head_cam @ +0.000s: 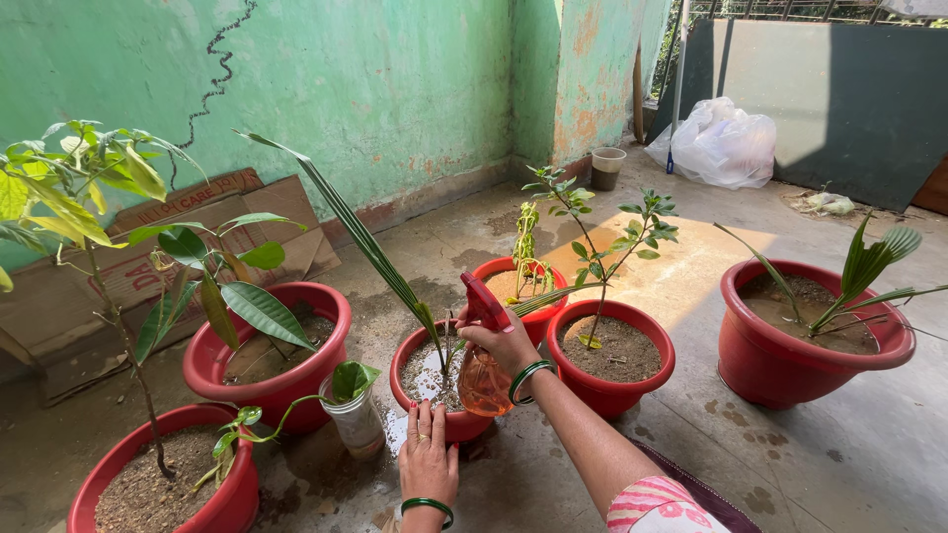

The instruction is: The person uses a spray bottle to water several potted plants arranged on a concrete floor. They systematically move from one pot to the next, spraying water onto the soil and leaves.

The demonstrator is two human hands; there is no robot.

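Note:
My right hand (506,343) grips a spray bottle (483,377) with a clear orange body and a red trigger head, held over a small red pot (407,357) that holds wet soil and a long-leaved palm seedling (367,240). The nozzle points left toward the plant. A green bangle sits on that wrist. My left hand (428,457) rests flat on the near rim of the same pot, fingers together, with a green bangle at the wrist. It holds nothing.
Several red pots with plants stand around: two at left (296,296), (118,464), two behind the bottle (647,370), (499,268), one at right (755,360). A small white cup with a seedling (356,418) stands by the left hand. Cardboard leans on the green wall; a white bag (719,143) lies far back.

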